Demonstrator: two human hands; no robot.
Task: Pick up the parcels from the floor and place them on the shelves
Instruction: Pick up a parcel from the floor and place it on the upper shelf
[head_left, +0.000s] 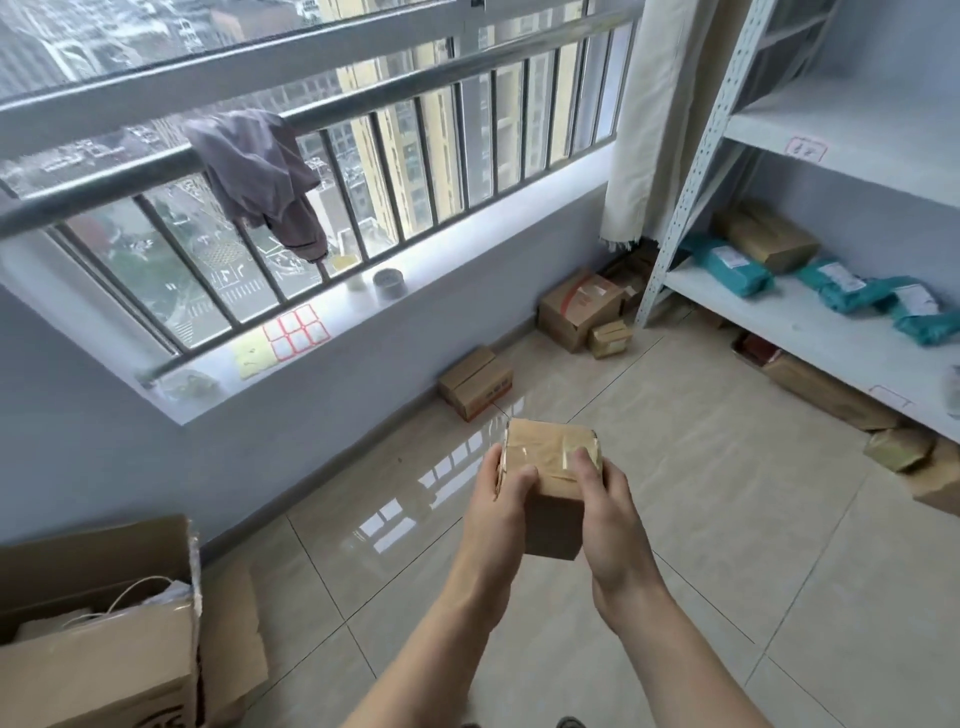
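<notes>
Both hands, left hand (501, 499) and right hand (605, 512), fingers grasping small taped parcel (550, 467) above tiled floor (727, 519), shelves (810, 322) at right

Daylight enters through a wide window (311, 156) fitted with a grey metal railing (363, 98), high above city streets and apartment towers. A grey cloth (260, 176) hangs over the top rail. A cream curtain (660, 114) is gathered in the corner. The walls (78, 415) are pale lavender; the glossy beige floor tiles (727, 519) mirror the window.
</notes>
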